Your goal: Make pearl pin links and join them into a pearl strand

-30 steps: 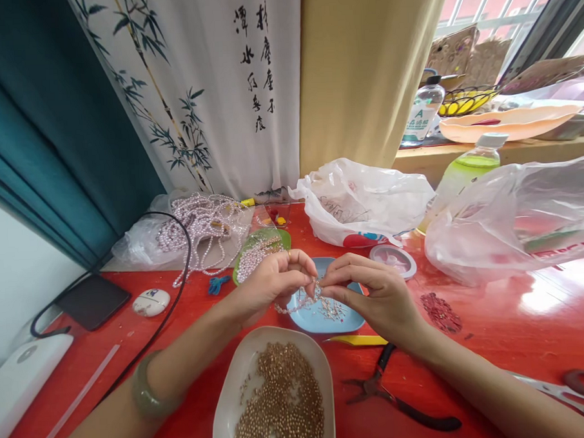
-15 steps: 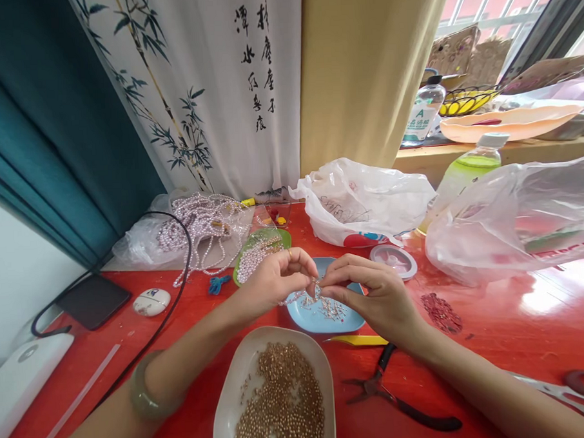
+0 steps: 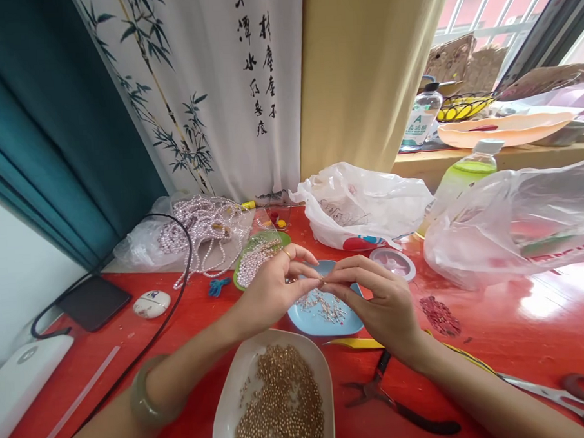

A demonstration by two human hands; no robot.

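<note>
My left hand [image 3: 280, 281] and my right hand [image 3: 372, 293] meet fingertip to fingertip above a blue tray [image 3: 304, 325]. Both are closed in a pinch on something small, mostly covered by the fingertips and too tiny to name. Small pale and metallic pieces [image 3: 331, 308] lie scattered in the blue tray. Nearer to me, a white tray [image 3: 225, 403] holds a heap of gold beads [image 3: 280, 400]. Left of my left hand, a green tray [image 3: 238, 273] bears pale pink beads [image 3: 261, 259].
Pliers [image 3: 377, 389], yellow tweezers [image 3: 353, 343] and scissors [image 3: 546, 389] lie around my right forearm. Dark red pieces [image 3: 440, 316] sit further right. Plastic bags [image 3: 369, 206] and a bottle [image 3: 471, 163] stand behind. A black cable [image 3: 189, 249], phone [image 3: 93, 302] and mouse [image 3: 151, 303] are on the left.
My left hand has turned and lowered slightly, its fingers now extended toward my right fingertips. The fingertips have come together. The pale strand by my left hand is less visible.
</note>
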